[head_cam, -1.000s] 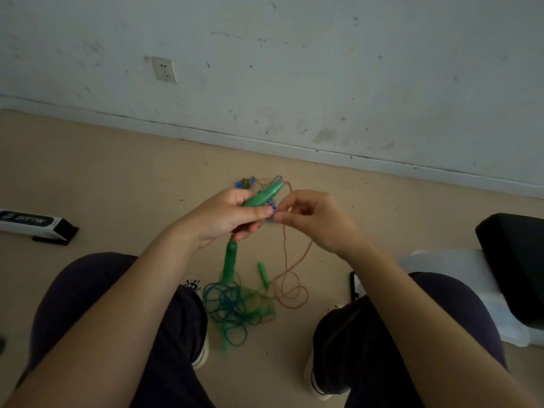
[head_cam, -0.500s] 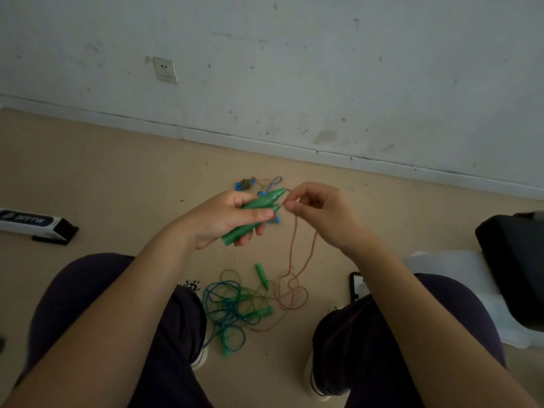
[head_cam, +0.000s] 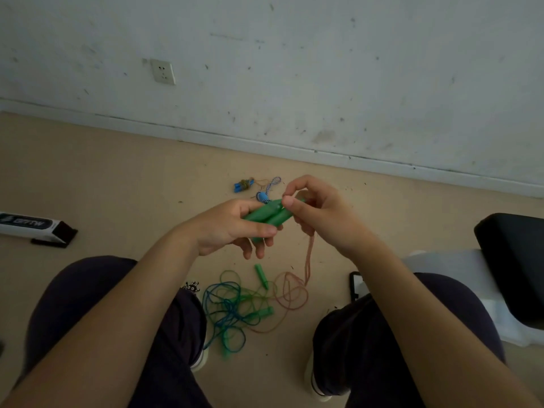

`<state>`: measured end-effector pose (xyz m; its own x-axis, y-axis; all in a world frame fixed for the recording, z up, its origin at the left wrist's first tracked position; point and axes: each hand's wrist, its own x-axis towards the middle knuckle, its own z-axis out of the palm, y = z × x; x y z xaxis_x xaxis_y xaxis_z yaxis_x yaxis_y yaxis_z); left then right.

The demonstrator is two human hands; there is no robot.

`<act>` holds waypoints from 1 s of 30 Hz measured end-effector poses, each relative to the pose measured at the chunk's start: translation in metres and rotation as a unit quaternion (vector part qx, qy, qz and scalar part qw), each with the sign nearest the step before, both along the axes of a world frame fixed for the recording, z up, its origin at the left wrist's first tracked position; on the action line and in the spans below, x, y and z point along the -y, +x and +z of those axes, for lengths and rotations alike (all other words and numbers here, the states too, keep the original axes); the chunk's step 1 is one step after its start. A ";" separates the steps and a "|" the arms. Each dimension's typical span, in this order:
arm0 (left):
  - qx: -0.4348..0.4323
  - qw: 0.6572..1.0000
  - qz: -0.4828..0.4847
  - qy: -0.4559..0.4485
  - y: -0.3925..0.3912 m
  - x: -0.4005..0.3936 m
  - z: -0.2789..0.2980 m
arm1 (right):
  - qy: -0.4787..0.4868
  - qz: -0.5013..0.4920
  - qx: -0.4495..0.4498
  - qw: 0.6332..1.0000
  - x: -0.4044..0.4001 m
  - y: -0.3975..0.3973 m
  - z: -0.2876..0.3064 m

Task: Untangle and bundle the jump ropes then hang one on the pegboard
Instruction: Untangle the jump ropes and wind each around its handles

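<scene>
Seated person, knees apart, floor (head_cam: pixel 117 178) between the feet. Left hand (head_cam: pixel 232 228) grips two green handles (head_cam: pixel 269 214) side by side, fingers curled round them; their long axis runs from lower left up toward upper right, tips pointing at the right hand (head_cam: pixel 321 213). Right hand pinches at those tips with thumb and forefinger, apparently on the orange cord (head_cam: pixel 308 254), though the exact contact is hidden behind the fingers. That cord drops straight down from the right hand to loose loops on the floor, just right of the green and blue tangle (head_cam: pixel 232 307), which lies directly below both hands, between the shoes. Two more green handles sit in that tangle: one (head_cam: pixel 261 275) near upright above it, one (head_cam: pixel 260 313) lying within it. A small blue-and-white bundle (head_cam: pixel 266 191) rests farther out toward the wall. Judgement: the orange cord is being freed or gathered; the right hand is nearer its hanging run, so drawing it up and away from the tangle falls to that hand. No pegboard in view.
</scene>
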<state>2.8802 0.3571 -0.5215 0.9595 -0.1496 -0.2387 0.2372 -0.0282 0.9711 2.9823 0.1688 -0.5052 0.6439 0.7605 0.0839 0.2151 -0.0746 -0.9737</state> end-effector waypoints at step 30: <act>0.036 0.954 0.286 -0.084 0.005 -0.009 0.006 | -0.101 -0.159 0.046 0.981 0.005 0.015 -0.004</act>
<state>2.8854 0.3664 -0.5152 0.9084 0.3734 -0.1882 0.0996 0.2440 0.9646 2.9976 0.1636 -0.5092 0.8486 0.5286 0.0208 0.2353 -0.3419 -0.9098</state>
